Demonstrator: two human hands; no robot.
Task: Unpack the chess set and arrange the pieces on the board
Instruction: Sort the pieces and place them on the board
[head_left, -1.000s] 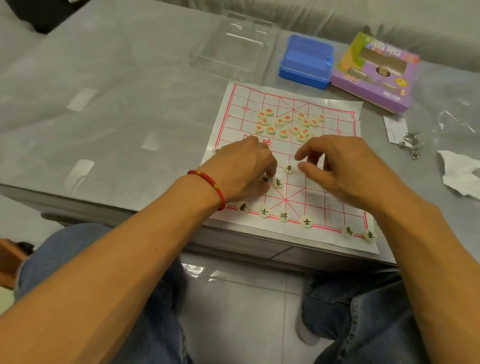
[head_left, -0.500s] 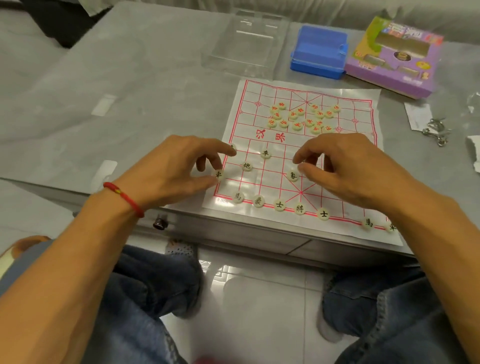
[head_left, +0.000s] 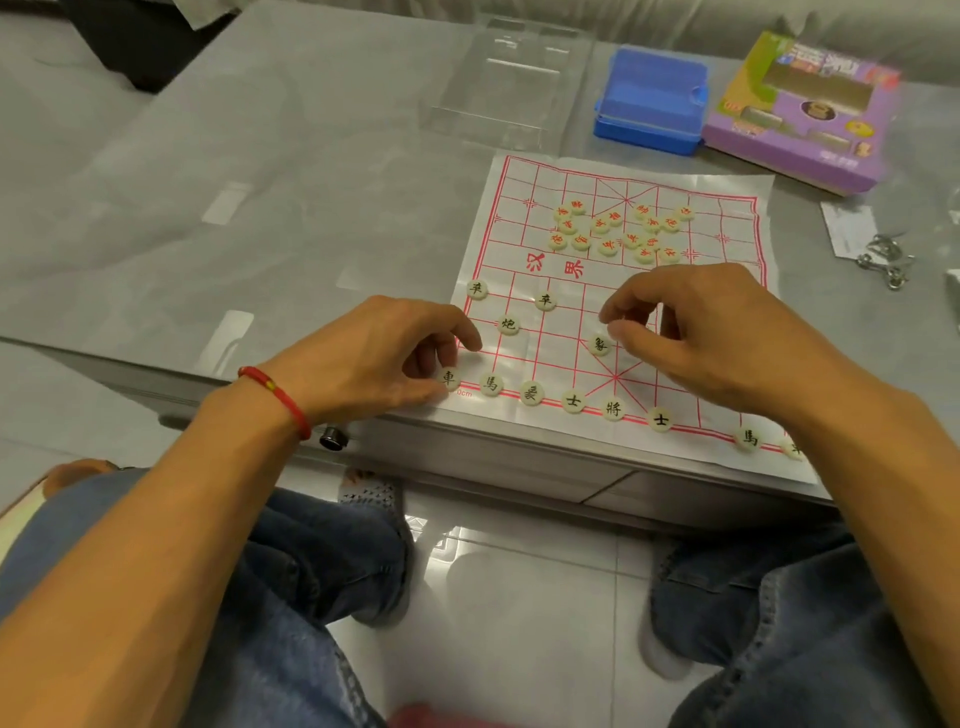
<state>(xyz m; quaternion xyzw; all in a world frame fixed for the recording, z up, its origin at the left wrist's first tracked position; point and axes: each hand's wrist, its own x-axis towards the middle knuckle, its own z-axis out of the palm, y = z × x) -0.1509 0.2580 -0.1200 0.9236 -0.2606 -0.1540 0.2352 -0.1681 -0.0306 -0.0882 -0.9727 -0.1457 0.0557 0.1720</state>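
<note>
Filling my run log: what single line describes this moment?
left hand: touching black-lettered corner disc | right hand: above board | red-lettered discs: unsorted

The left hand (head_left: 374, 358) has moved from mid-board to the board's (head_left: 737, 197) near left corner, where its fingers now touch the chariot piece (head_left: 449, 378) on the corner point. A cannon (head_left: 508, 324) and a soldier (head_left: 476, 289) now stand uncovered near the left edge.
</note>
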